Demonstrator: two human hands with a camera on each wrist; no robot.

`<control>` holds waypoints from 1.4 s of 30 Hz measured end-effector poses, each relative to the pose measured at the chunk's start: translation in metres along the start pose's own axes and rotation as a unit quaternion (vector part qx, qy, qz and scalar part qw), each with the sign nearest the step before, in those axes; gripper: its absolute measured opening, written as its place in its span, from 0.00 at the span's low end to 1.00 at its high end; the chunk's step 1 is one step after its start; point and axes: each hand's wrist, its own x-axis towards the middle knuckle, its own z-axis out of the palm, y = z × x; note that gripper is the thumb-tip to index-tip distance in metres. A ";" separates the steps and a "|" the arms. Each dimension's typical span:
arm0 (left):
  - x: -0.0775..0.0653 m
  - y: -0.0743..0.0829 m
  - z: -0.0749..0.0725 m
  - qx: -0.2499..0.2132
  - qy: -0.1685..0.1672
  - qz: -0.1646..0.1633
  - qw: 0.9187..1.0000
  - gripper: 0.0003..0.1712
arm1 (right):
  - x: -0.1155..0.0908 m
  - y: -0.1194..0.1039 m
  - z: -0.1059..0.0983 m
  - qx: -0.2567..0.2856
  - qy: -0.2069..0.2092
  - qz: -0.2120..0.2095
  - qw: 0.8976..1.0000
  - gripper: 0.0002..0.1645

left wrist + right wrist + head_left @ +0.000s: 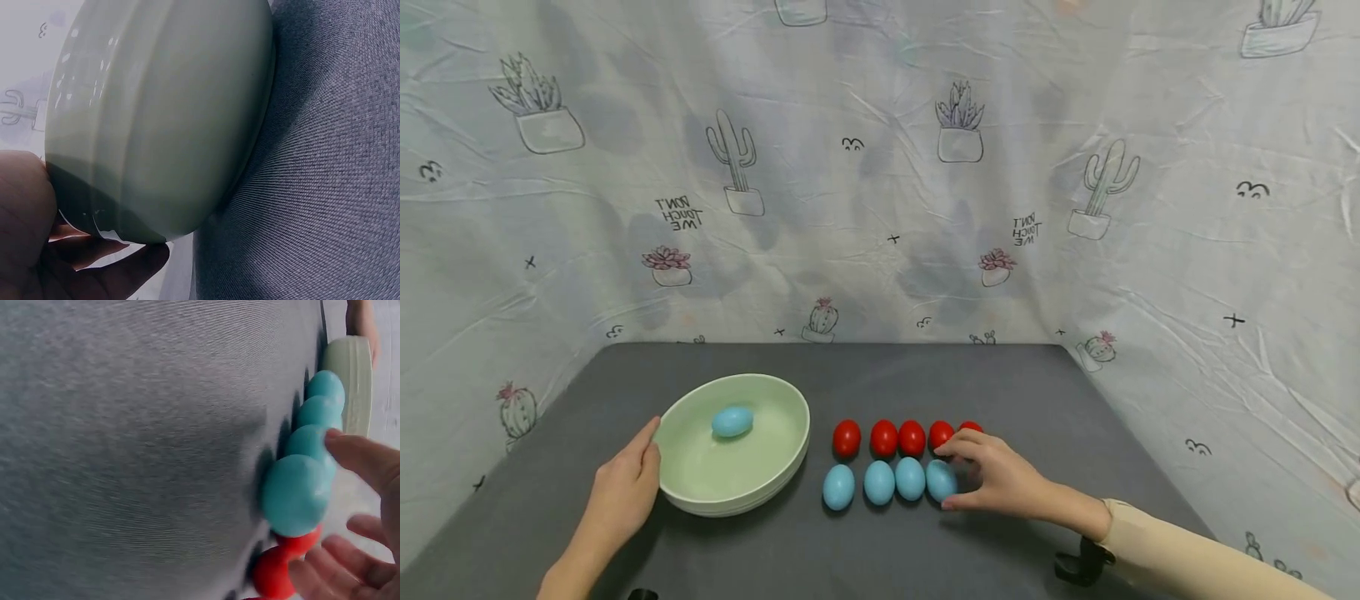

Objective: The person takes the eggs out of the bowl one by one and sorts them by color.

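My left hand [627, 482] grips the left side of a light green bowl [790, 477], the thumb by its rim. In the left wrist view, fingers [140, 265] curl against the bowl's outer wall. One blue egg [732, 422] lies inside the bowl. My right hand [1000, 475] spreads thumb and fingers about the rightmost blue egg [941, 481] of a row; in the right wrist view this egg [295, 496] shows a gap to the fingers. More blue eggs [879, 482] continue the row leftward. Behind them stands a row of several red eggs [883, 438], the far right one partly hidden by my hand.
A dark grey cloth-covered table [880, 550] carries everything. Pale fabric walls [865, 192] printed with cacti rise at the back and both sides. A black strap [1084, 562] is on my right wrist, beside a beige sleeve [1180, 546].
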 end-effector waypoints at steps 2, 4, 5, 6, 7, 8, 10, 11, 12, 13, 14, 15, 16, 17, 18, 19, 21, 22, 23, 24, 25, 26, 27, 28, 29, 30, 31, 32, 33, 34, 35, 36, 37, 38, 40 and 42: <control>0.001 0.001 0.000 -0.001 -0.002 -0.002 1.000 0.30 | 0.005 -0.007 -0.001 -0.045 0.022 -0.033 0.998 0.32; 0.001 0.002 0.000 -0.001 0.000 -0.001 1.000 0.30 | 0.014 -0.016 -0.001 -0.089 0.051 -0.070 0.992 0.30; 0.001 0.002 0.000 -0.002 0.001 0.000 1.000 0.30 | 0.019 -0.021 0.000 -0.099 0.064 -0.088 0.989 0.29; 0.002 0.003 0.000 -0.002 0.003 0.002 1.000 0.30 | 0.025 -0.026 0.001 -0.101 0.072 -0.101 0.987 0.28; 0.003 0.003 0.000 -0.002 0.005 0.003 1.000 0.30 | 0.030 -0.031 0.002 -0.097 0.078 -0.113 0.986 0.27; 0.003 0.004 0.000 -0.002 0.008 0.005 1.000 0.30 | 0.036 -0.037 0.004 -0.089 0.080 -0.120 0.985 0.26; 0.003 0.005 0.000 -0.001 0.010 0.007 1.000 0.29 | 0.050 -0.047 0.009 -0.065 0.077 -0.139 0.985 0.24; 0.004 0.006 0.000 0.000 0.012 0.009 1.000 0.29 | 0.057 -0.052 0.011 -0.053 0.072 -0.146 0.985 0.22; 0.004 0.007 0.000 0.001 0.013 0.009 1.000 0.29 | 0.064 -0.057 0.014 -0.044 0.067 -0.150 0.985 0.21; 0.004 0.007 0.000 0.002 0.014 0.008 1.000 0.29 | 0.072 -0.062 0.018 -0.035 0.062 -0.158 0.985 0.19; 0.004 0.008 -0.001 0.002 0.013 0.006 1.000 0.29 | 0.080 -0.066 0.021 -0.024 0.056 -0.162 0.985 0.18; 0.004 0.008 -0.001 0.003 0.014 0.005 1.000 0.29 | 0.089 -0.070 0.024 -0.017 0.050 -0.168 0.984 0.16; 0.004 0.008 -0.001 0.003 0.014 0.004 1.000 0.29 | 0.097 -0.075 0.026 -0.010 0.046 -0.170 0.984 0.15; 0.005 0.008 -0.001 0.004 0.015 0.003 1.000 0.29 | 0.106 -0.078 0.029 -0.002 0.043 -0.171 0.984 0.14; 0.005 0.008 -0.001 0.004 0.013 0.002 1.000 0.29 | 0.115 -0.081 0.031 0.009 0.040 -0.170 0.985 0.14; 0.006 0.008 -0.001 0.004 0.012 0.000 1.000 0.29 | 0.124 -0.084 0.034 0.022 0.039 -0.167 0.985 0.13; 0.006 0.008 -0.002 0.005 0.009 -0.004 1.000 0.29 | 0.140 -0.090 0.038 0.052 0.039 -0.151 0.986 0.13; 0.006 0.009 -0.002 0.006 0.007 -0.006 1.000 0.29 | 0.148 -0.092 0.040 0.072 0.035 -0.136 0.987 0.13; 0.006 0.009 -0.002 0.006 0.006 -0.007 1.000 0.29 | 0.155 -0.095 0.042 0.097 0.030 -0.118 0.988 0.13; 0.006 0.009 -0.002 0.006 0.005 -0.008 1.000 0.29 | 0.163 -0.097 0.044 0.121 0.022 -0.099 0.987 0.14; 0.006 0.009 -0.002 0.007 0.005 -0.008 1.000 0.29 | 0.170 -0.100 0.046 0.145 0.015 -0.077 0.986 0.15; 0.006 0.008 -0.002 0.007 0.005 -0.008 1.000 0.29 | 0.177 -0.102 0.048 0.168 0.006 -0.055 0.984 0.15; 0.006 0.008 -0.003 0.007 0.008 -0.007 1.000 0.29 | 0.184 -0.104 0.050 0.188 -0.004 -0.037 0.981 0.17; 0.005 0.008 -0.003 0.007 0.011 -0.005 1.000 0.29 | 0.190 -0.104 0.053 0.206 -0.013 -0.022 0.978 0.18; 0.005 0.008 -0.004 0.006 0.011 -0.005 1.000 0.29 | 0.196 -0.105 0.057 0.221 -0.020 -0.010 0.975 0.19; 0.005 0.007 -0.004 0.005 0.013 -0.003 1.000 0.29 | 0.202 -0.106 0.061 0.235 -0.027 -0.001 0.971 0.20; 0.005 0.007 -0.004 0.005 0.014 -0.003 1.000 0.29 | 0.207 -0.105 0.066 0.248 -0.033 0.006 0.968 0.22; 0.004 0.007 -0.004 0.005 0.015 -0.002 1.000 0.29 | 0.212 -0.105 0.070 0.259 -0.037 0.013 0.965 0.23; 0.004 0.007 -0.004 0.006 0.017 -0.001 1.000 0.29 | 0.216 -0.105 0.075 0.270 -0.041 0.019 0.962 0.25; 0.004 0.007 -0.004 0.006 0.017 0.000 1.000 0.28 | 0.219 -0.105 0.079 0.283 -0.046 0.027 0.958 0.26; 0.004 0.007 -0.004 0.006 0.016 0.000 1.000 0.28 | 0.223 -0.105 0.083 0.296 -0.051 0.038 0.953 0.26; 0.003 0.007 -0.004 0.007 0.019 0.001 1.000 0.28 | 0.226 -0.104 0.087 0.308 -0.055 0.050 0.949 0.27; 0.003 0.007 -0.003 0.008 0.018 0.001 1.000 0.28 | 0.230 -0.103 0.091 0.318 -0.057 0.060 0.944 0.27; 0.004 0.007 -0.003 0.009 0.019 0.001 1.000 0.28 | 0.234 -0.102 0.095 0.327 -0.057 0.071 0.941 0.28; 0.004 0.007 -0.002 0.009 0.019 0.002 1.000 0.28 | 0.240 -0.100 0.102 0.343 -0.056 0.095 0.933 0.28; 0.004 0.007 -0.002 0.009 0.019 0.003 1.000 0.28 | 0.246 -0.099 0.109 0.354 -0.047 0.122 0.926 0.28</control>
